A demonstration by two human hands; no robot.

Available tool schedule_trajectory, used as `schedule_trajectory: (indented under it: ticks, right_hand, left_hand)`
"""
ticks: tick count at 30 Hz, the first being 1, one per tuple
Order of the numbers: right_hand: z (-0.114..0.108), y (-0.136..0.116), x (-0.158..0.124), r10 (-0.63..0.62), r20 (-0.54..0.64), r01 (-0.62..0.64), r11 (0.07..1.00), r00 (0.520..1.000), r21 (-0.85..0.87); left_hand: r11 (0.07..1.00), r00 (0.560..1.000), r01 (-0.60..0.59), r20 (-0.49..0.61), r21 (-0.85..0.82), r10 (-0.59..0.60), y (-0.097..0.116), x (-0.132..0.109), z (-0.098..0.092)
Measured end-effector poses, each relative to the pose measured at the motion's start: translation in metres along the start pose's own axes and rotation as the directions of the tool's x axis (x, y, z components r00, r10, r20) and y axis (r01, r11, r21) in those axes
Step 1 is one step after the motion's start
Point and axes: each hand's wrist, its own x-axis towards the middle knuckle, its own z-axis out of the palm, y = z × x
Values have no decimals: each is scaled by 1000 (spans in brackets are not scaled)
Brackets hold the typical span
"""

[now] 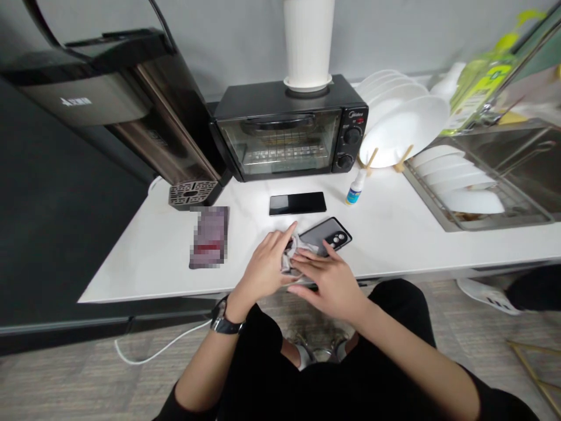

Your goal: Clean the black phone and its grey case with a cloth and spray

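A phone case [314, 235] with a clear grey back, black rim and camera cutouts lies slanted near the front edge of the white counter. A crumpled pale cloth [291, 255] covers its lower left end. My left hand [265, 264] is closed around that end, beside the cloth; its exact grip is partly hidden. From the right, my right hand [331, 283] presses the cloth with its fingers, thumb apart below. Behind the case lies a black smartphone [298, 203], screen up. A small spray bottle [354, 188] with a blue label stands to the right.
A blurred-out purple packet [211, 234] lies on the counter's left part. Behind are a water dispenser [153, 123] and a toaster oven [280, 143] with a white pot [308, 44] on top. Racked plates [401, 131] and a sink [521, 155] with a dish basket [438, 204] occupy the right.
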Motion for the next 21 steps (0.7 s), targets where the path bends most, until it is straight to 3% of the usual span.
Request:
schedule_trajectory:
  ticks: [2,5,8,12,17,21]
  right_hand:
    - [-13,17,-12,14,-5,-14,997,1000,-72]
    - [-30,46,-23,70,-108,-95,966,992,-241]
    - [-33,60,-19,121,-190,-179,926,974,-332]
    - [-9,34,5,110,-193,-163,945,975,-285]
    - [15,-14,22,-10,-78,5,997,997,-71]
    - [-2,-1,4,-16,1,16,999,1000,-32]
  left_hand:
    - [1000,1000,0,-8,-15,0,2,0,0]
    - [1000,999,-9,-35,-18,8,6,1,0]
    - [999,999,-21,-41,-24,20,8,2,0]
    - [997,999,-40,-37,-63,38,5,3,-1]
    - [998,999,-12,-35,-55,11,-2,1,0]
    - [999,999,-2,-39,-49,1,-1,-2,0]
